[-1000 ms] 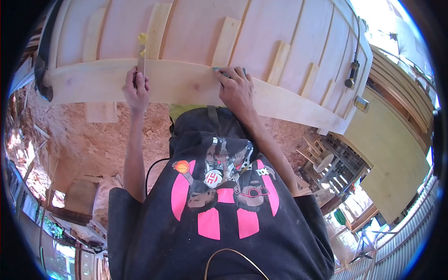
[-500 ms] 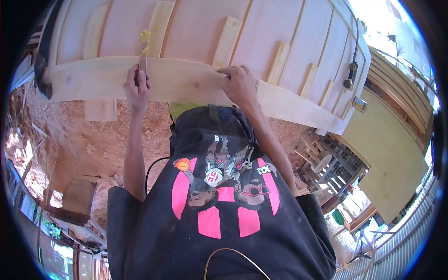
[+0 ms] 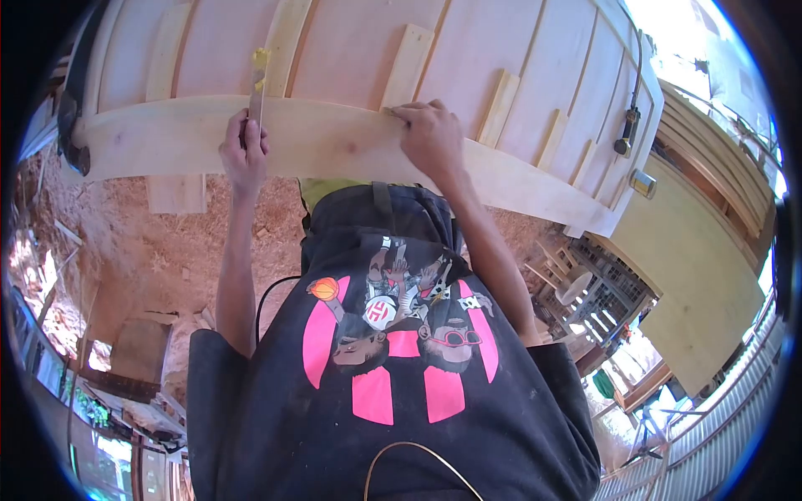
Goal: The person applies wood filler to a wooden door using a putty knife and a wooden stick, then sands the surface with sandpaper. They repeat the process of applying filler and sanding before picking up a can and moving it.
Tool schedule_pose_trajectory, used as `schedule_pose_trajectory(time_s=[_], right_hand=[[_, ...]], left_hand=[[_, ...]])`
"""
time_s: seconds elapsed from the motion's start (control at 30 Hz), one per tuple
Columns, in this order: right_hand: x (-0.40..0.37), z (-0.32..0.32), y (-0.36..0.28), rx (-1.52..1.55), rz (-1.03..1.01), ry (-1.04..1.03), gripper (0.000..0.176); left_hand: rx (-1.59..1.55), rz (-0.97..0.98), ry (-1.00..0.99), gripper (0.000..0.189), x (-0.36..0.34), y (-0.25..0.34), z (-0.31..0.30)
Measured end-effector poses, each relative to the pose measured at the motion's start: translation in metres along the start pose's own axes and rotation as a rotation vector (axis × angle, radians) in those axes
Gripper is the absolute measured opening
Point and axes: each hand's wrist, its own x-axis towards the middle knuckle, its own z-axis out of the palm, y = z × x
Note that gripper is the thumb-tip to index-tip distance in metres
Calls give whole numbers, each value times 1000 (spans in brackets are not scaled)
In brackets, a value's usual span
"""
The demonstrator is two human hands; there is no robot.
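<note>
Both hands are engaged. The left hand (image 3: 244, 154) is clenched around the handle of a narrow flat metal spatula (image 3: 256, 96). Its blade points away from the body and carries a lump of yellow filler (image 3: 261, 60) at the tip. The right hand (image 3: 430, 138) grips the upper edge of the pale curved wooden board (image 3: 334, 146), fingers hooked over it. Whether anything lies under them cannot be determined. The board lies across the near edge of a light ribbed plywood panel (image 3: 468, 42), directly in front of the torso.

Hazards:
- If the blade tilts, the filler may drop onto the panel or the sawdust-covered floor (image 3: 167, 242).
- Excess blade pressure may gouge the wood.
- If the right hand slackens, the board may shift and the filler smear off target.
</note>
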Motion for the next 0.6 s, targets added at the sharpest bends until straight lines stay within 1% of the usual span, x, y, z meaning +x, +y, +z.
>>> schedule_pose_trajectory(time_s=[0.07, 0.13, 0.2, 0.23, 0.3, 0.33, 0.4, 0.43, 0.5, 0.53, 0.6], right_hand=[[-4, 14, -7, -23, -81, 65, 36], [-3, 7, -8, -5, -75, 42, 36], [13, -16, 0, 16, 143, -223, 34], [20, -19, 7, 20, 143, -219, 34], [29, -22, 19, 13, -132, -58, 32], [31, -23, 22, 19, -125, -59, 32], [39, -27, 25, -110, -288, -161, 31], [40, -28, 23, -107, -290, -162, 31], [39, -29, 18, -158, -399, -195, 26], [40, -27, 18, -158, -405, -202, 26], [44, -24, 18, -252, -575, -139, 21]], left_hand=[[-19, -33, -22, 20, 3, -4, -1], [-21, -22, -22, 20, 4, -3, -1], [-19, -6, -30, 20, 7, -1, 1], [-44, -27, -17, 19, 8, -1, 3], [-64, -54, -5, 19, 6, -1, 2], [-66, -49, -11, 19, 6, -2, 2], [-66, -37, -15, 19, 9, -2, 2], [-70, -31, -6, 19, 8, 0, 3], [-72, -34, 11, 19, 6, 2, 3], [-67, -34, 7, 20, 6, 4, 3], [-64, -36, 8, 20, 7, 2, 2]])
